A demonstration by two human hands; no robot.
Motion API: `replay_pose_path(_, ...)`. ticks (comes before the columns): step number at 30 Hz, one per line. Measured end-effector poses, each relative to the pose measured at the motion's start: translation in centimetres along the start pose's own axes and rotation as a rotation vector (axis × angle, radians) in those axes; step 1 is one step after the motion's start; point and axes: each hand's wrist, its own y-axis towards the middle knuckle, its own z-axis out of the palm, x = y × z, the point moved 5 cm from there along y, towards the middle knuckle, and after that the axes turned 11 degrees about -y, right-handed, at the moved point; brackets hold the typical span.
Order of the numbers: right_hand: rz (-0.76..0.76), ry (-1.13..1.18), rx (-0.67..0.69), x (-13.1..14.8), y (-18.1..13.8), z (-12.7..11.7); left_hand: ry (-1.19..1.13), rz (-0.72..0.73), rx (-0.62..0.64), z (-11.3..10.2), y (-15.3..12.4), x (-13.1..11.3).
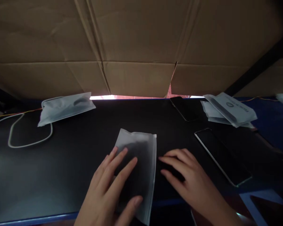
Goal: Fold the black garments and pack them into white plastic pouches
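Observation:
A frosted zip bag [142,157] lies flat on the black table, its white slider at the top right corner. Over its left part my left hand [110,185] rests with fingers spread. Just right of the bag's zip edge is my right hand [186,175], thumb and fingers apart with a gap between them and nothing seen in it. Whether its fingertips touch the table I cannot tell. To the right of that hand lies a phone in a clear case [223,157]. Farther back is a second dark phone [184,108].
Several frosted bags [231,108], one with printing, are piled at the back right. Another filled bag [67,108] sits back left beside a looped white cable [29,146]. A cardboard sheet [136,47] walls off the far side of the black table [61,175].

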Motion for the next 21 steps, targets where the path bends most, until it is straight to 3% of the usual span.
replay_pose_path(3, -0.079, 0.077, 0.103, 2.6, 0.0, 0.6, 0.106, 0.021, 0.124, 1.0, 0.8, -0.1)
replay_pose_path(9, -0.184, 0.102, 0.195, 6.3, 2.2, 1.3, 0.101, 0.045, 0.154, 1.5, 0.2, 0.2)
replay_pose_path(15, -0.295, 0.174, -0.075, 6.5, 2.3, 2.0, 0.106, -0.020, 0.173, 1.3, -0.3, 1.7)
replay_pose_path(18, -0.322, 0.246, -0.227, 5.5, 2.0, 0.4, 0.113, -0.044, 0.191, 1.4, -0.6, 2.3)
replay_pose_path(21, -0.259, 0.237, -0.293, 3.3, 1.6, -1.6, 0.163, -0.097, 0.199, 1.2, -1.6, 3.9)
